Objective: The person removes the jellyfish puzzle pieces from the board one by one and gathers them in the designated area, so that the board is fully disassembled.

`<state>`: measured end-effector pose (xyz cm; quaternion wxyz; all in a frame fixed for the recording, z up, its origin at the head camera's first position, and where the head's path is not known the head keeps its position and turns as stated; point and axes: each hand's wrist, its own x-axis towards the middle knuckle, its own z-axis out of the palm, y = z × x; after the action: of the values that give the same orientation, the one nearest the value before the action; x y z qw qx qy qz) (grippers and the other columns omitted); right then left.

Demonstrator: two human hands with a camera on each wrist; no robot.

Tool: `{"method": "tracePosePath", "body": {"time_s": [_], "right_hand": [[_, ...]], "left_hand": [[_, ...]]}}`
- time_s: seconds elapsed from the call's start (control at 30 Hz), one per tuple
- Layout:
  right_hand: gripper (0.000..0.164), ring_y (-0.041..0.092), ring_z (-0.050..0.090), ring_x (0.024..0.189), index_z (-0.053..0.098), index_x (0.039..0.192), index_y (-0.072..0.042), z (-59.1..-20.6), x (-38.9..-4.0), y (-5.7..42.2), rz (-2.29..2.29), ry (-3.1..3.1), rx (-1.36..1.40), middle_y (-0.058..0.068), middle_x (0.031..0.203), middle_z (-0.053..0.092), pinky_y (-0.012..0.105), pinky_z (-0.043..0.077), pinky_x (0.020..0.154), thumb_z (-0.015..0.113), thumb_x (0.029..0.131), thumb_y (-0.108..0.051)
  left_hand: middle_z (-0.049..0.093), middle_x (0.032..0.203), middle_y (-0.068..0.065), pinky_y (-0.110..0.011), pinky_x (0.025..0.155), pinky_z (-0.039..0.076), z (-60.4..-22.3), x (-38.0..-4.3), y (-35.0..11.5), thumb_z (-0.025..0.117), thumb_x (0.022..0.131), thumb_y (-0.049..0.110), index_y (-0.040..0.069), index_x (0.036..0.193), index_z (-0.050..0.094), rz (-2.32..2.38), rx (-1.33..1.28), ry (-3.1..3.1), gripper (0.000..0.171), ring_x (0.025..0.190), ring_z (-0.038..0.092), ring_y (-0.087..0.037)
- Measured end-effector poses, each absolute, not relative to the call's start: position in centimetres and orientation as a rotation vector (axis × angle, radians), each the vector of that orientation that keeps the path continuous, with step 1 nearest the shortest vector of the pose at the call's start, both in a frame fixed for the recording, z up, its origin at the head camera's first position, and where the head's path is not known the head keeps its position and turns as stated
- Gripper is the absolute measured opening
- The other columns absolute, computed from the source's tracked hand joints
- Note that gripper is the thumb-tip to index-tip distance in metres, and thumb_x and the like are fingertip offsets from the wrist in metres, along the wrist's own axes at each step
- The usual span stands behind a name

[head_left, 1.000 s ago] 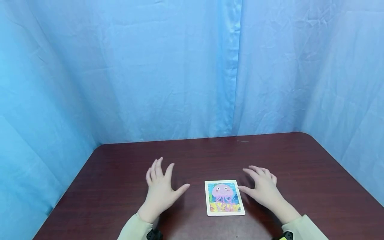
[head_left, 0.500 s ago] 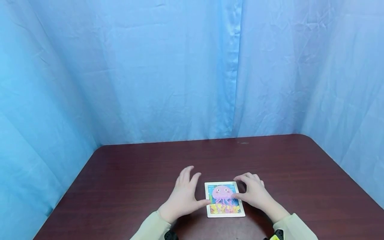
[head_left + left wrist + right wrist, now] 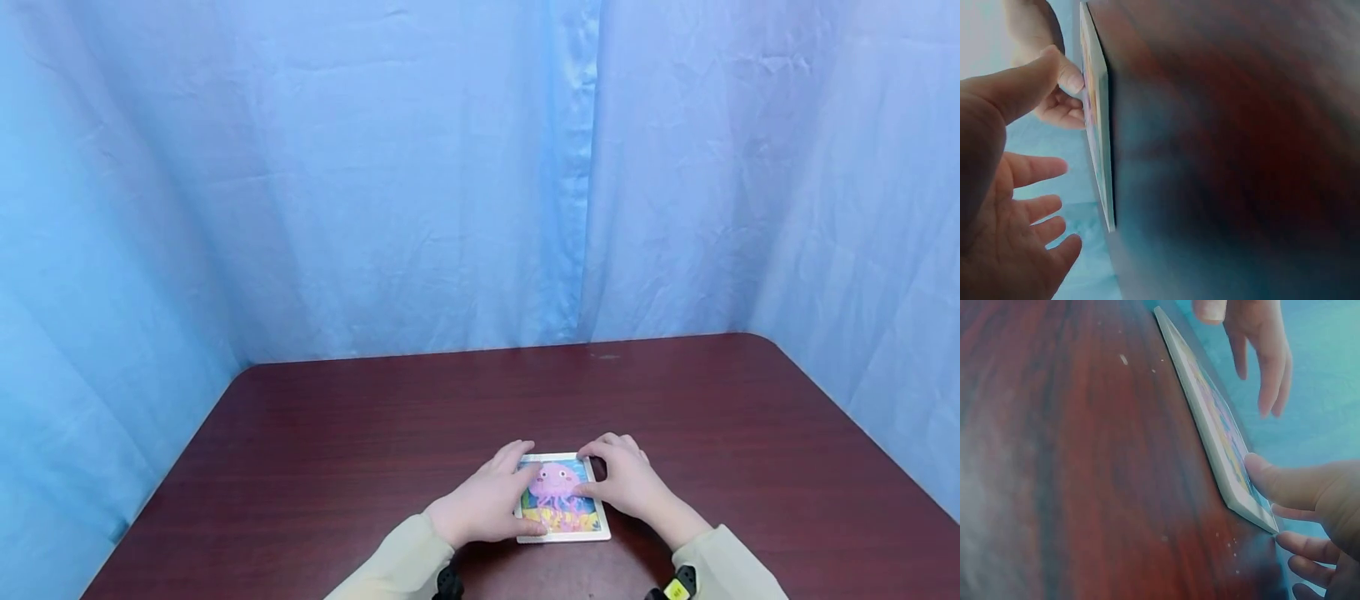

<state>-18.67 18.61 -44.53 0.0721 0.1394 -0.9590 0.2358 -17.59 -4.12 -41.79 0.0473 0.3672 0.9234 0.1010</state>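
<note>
A thin board with a white border and a pink jellyfish picture [image 3: 557, 492] lies flat on the dark red-brown table. My left hand [image 3: 487, 498] hovers over its left side, thumb and fingers spread; in the left wrist view those fingers [image 3: 1038, 165] stand apart from the board. On the opposite side, my right hand [image 3: 630, 482] holds the board's right edge. The right wrist view has its thumb [image 3: 1285, 484] on the picture face and the other fingers along the edge near a corner. Both hands cover parts of the picture.
Bare wood-grain table [image 3: 360, 417] surrounds the board. Light blue curtains [image 3: 420, 183] hang behind the table and at both sides. Each wrist carries a black strapped device, the right one with a yellow patch [image 3: 677, 590].
My left hand has moved right, from the bare table to over the board's left side. My right hand has shifted slightly left and taken hold of the right edge. The board stays put.
</note>
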Motion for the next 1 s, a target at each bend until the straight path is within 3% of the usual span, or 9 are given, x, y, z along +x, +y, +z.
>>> {"method": "tracePosePath", "body": {"time_s": [0.23,0.47,1.0], "right_hand": [[0.038,0.023,0.05,0.09,0.07,0.094,-0.013,-44.29,-18.86,18.51,0.713,-2.883,0.435,0.001,0.093,0.061,0.041,0.042,0.078,0.086,0.064,-0.03],[0.036,0.024,0.052,0.09,0.069,0.092,-0.013,-44.18,-18.8,18.37,0.714,-2.895,0.393,0.002,0.094,0.061,0.042,0.044,0.079,0.087,0.064,-0.028],[0.033,0.025,0.053,0.09,0.07,0.09,-0.008,-44.07,-18.67,17.99,0.708,-2.894,0.396,0.003,0.091,0.06,0.042,0.045,0.08,0.086,0.064,-0.021]], "left_hand": [[0.036,0.15,-0.007,-0.034,0.11,0.032,-41.86,-17.81,-3.54,0.068,0.082,0.05,0.014,0.139,0.048,0.145,1.172,2.761,0.07,0.139,0.034,-0.023],[0.042,0.147,-0.006,-0.031,0.109,0.033,-41.6,-17.82,-3.49,0.068,0.082,0.048,0.02,0.138,0.051,0.114,1.19,2.77,0.065,0.136,0.04,-0.02],[0.036,0.151,0.002,-0.031,0.109,0.032,-41.53,-17.4,-3.35,0.062,0.084,0.053,0.033,0.141,0.044,0.005,1.194,2.752,0.063,0.137,0.036,-0.018]]}}
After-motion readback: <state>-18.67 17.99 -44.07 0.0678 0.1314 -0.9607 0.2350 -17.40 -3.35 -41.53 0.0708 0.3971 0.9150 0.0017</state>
